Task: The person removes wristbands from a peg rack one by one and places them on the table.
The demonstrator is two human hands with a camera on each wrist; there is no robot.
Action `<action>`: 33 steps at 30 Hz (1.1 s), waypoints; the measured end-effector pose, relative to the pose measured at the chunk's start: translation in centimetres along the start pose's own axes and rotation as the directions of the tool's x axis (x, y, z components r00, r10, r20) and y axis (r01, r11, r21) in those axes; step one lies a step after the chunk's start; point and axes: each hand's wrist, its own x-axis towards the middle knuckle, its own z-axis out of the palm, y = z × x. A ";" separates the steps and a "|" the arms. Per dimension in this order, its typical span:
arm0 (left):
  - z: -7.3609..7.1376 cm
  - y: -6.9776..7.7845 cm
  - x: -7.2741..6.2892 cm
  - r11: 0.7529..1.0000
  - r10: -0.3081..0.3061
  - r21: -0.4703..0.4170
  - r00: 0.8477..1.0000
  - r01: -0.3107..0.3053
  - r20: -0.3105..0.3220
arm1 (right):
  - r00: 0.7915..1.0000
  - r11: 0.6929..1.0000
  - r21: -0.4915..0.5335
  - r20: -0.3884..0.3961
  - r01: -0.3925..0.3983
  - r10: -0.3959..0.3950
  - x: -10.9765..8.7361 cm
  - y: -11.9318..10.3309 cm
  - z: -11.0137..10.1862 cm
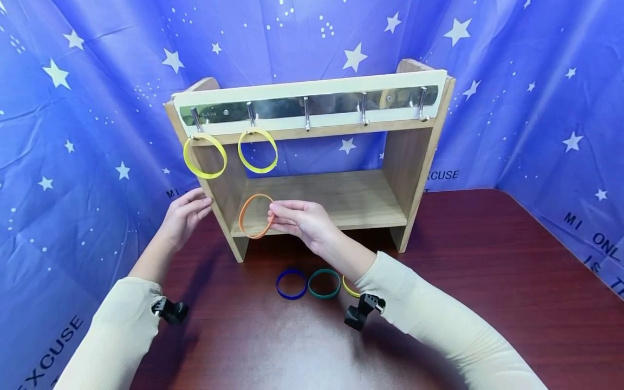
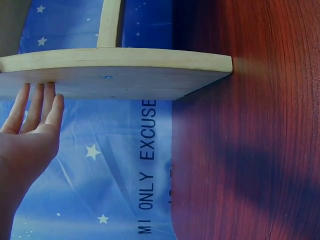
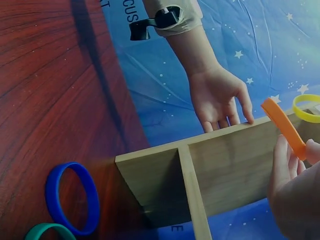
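Note:
My right hand (image 1: pixel 312 225) pinches an orange ring (image 1: pixel 242 219) between thumb and fingers, holding it upright in front of the wooden shelf (image 1: pixel 322 203). In the right wrist view the orange ring (image 3: pixel 282 125) shows as a flat band. With straight fingertips my left hand (image 1: pixel 184 216) touches the outer face of the shelf's left side panel (image 2: pixel 120 82). Above, one yellow ring (image 1: pixel 222 162) hangs on the leftmost metal hook (image 1: pixel 196 118), and another yellow ring (image 1: pixel 274 154) hangs on the hook beside it (image 1: pixel 251 112).
Three more hooks, among them the middle hook (image 1: pixel 306 111), carry nothing. On the dark red table (image 1: pixel 234 346) lie a blue ring (image 1: pixel 278 287), a green ring (image 1: pixel 310 287) and a yellow ring (image 1: pixel 348 290), partly hidden by my right sleeve. A blue starry curtain (image 1: pixel 302 43) surrounds the table.

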 end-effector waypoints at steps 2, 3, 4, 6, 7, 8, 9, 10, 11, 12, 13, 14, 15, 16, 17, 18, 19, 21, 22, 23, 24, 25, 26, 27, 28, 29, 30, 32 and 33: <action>0.0 0.1 0.1 1.000 -0.002 -0.002 1.000 0.002 0.004 | 1.000 1.000 -0.004 0.005 -0.020 0.020 0.1 0.1 -0.1; 0.0 0.1 0.1 1.000 -0.004 0.003 1.000 0.004 0.005 | 1.000 1.000 -0.008 0.006 -0.029 0.029 0.1 0.1 -0.1; 0.1 0.1 0.1 1.000 -0.004 0.004 1.000 0.004 0.005 | 0.999 0.999 -0.010 0.008 -0.035 0.035 0.1 0.2 -0.2; 0.2 0.1 0.1 1.000 -0.006 0.009 1.000 0.006 0.002 | 0.999 0.999 -0.014 0.007 -0.048 0.049 0.2 0.4 -0.3; 0.2 0.1 0.1 1.000 -0.006 0.008 1.000 0.006 0.004 | 0.999 0.998 -0.015 0.003 -0.055 0.055 0.2 0.5 -0.4; 0.2 0.1 0.1 1.000 -0.006 0.012 1.000 0.006 0.000 | 0.998 0.998 -0.014 -0.002 -0.062 0.062 0.2 0.6 -0.4; 0.3 0.1 0.1 1.000 -0.005 0.007 1.000 0.005 0.001 | 0.998 0.998 -0.018 -0.004 -0.068 0.068 0.2 0.7 -0.5; 0.3 0.1 0.1 1.000 -0.004 0.005 1.000 0.004 0.001 | 0.997 0.997 -0.021 -0.005 -0.072 0.072 0.2 0.9 -0.5; 0.3 0.2 0.2 1.000 -0.003 0.005 1.000 0.003 0.002 | 0.997 0.997 -0.025 -0.007 -0.077 0.077 0.3 1.0 -0.6; 0.3 0.2 0.2 1.000 -0.002 0.004 1.000 0.002 0.002 | 0.997 0.996 -0.029 -0.010 -0.081 0.081 0.3 1.1 -0.7; 0.3 0.2 0.2 1.000 -0.002 0.005 1.000 0.002 0.002 | 0.997 0.996 -0.032 -0.009 -0.083 0.083 0.3 1.3 -0.8; 0.3 0.2 0.2 1.000 -0.001 0.005 1.000 0.001 0.000 | 0.996 0.996 -0.035 -0.007 -0.087 0.086 0.4 1.4 -0.9; 0.3 0.2 0.3 1.000 -0.001 0.005 1.000 0.001 -0.001 | 0.996 0.995 -0.040 -0.005 -0.089 0.089 0.4 1.6 -0.9; 0.3 0.2 0.3 1.000 -0.001 0.003 1.000 0.001 -0.001 | 0.996 0.995 -0.043 -0.004 -0.092 0.092 0.5 1.7 -1.0; 0.3 0.2 0.3 1.000 -0.001 0.004 1.000 0.001 -0.001 | 0.995 0.994 -0.047 -0.004 -0.097 0.097 0.5 1.9 -1.1; 0.3 0.2 0.4 1.000 -0.002 0.001 1.000 0.002 -0.002 | 0.995 0.993 -0.051 -0.003 -0.103 0.103 0.6 2.1 -1.2; 0.3 0.2 0.4 1.000 -0.003 0.002 1.000 0.003 -0.003 | 0.994 0.993 -0.055 -0.001 -0.109 0.109 0.6 2.3 -1.3; 0.4 0.2 0.4 1.000 -0.004 0.003 1.000 0.004 -0.004 | 0.992 0.989 -0.071 0.001 -0.126 0.127 0.7 2.8 -1.5; 0.4 0.2 0.4 1.000 -0.006 -0.001 1.000 0.006 -0.002 | 0.991 0.988 -0.077 0.003 -0.135 0.136 0.8 3.0 -1.5; 0.4 0.2 0.4 1.000 -0.007 0.001 1.000 0.007 -0.003 | 0.990 0.986 -0.085 0.006 -0.142 0.143 0.8 3.3 -1.6; 0.4 0.2 0.3 1.000 -0.008 0.002 1.000 0.008 -0.004 | 0.989 0.985 -0.092 0.010 -0.149 0.150 0.8 3.5 -1.7; 0.4 0.2 0.3 1.000 -0.009 0.001 1.000 0.009 -0.004 | 0.988 0.983 -0.100 0.014 -0.153 0.155 0.9 3.8 -1.7; 0.4 0.2 0.3 1.000 -0.010 -0.003 1.000 0.010 -0.004 | 0.986 0.981 -0.108 0.017 -0.161 0.163 0.9 4.0 -1.8; 0.4 0.2 0.2 1.000 -0.010 -0.007 1.000 0.010 -0.003 | 0.985 0.979 -0.114 0.020 -0.166 0.170 0.9 4.3 -1.8; 0.3 0.2 0.2 1.000 -0.011 -0.011 1.000 0.011 -0.003 | 0.984 0.978 -0.122 0.020 -0.171 0.175 0.8 4.6 -1.8; 0.3 0.2 0.1 1.000 -0.012 -0.011 1.000 0.012 -0.004 | 0.984 0.975 -0.133 0.019 -0.176 0.180 0.8 4.9 -1.7; 0.2 0.2 0.0 1.000 -0.014 -0.014 1.000 0.014 -0.005 | 0.982 0.973 -0.137 0.014 -0.185 0.189 0.8 5.2 -1.7; 0.1 0.2 -0.1 1.000 -0.017 -0.023 1.000 0.017 -0.005 | 0.979 0.968 -0.152 0.003 -0.201 0.203 0.9 5.9 -1.6; 0.1 0.2 -0.1 1.000 -0.018 -0.025 1.000 0.018 -0.005 | 0.978 0.965 -0.158 -0.002 -0.207 0.209 0.9 6.3 -1.6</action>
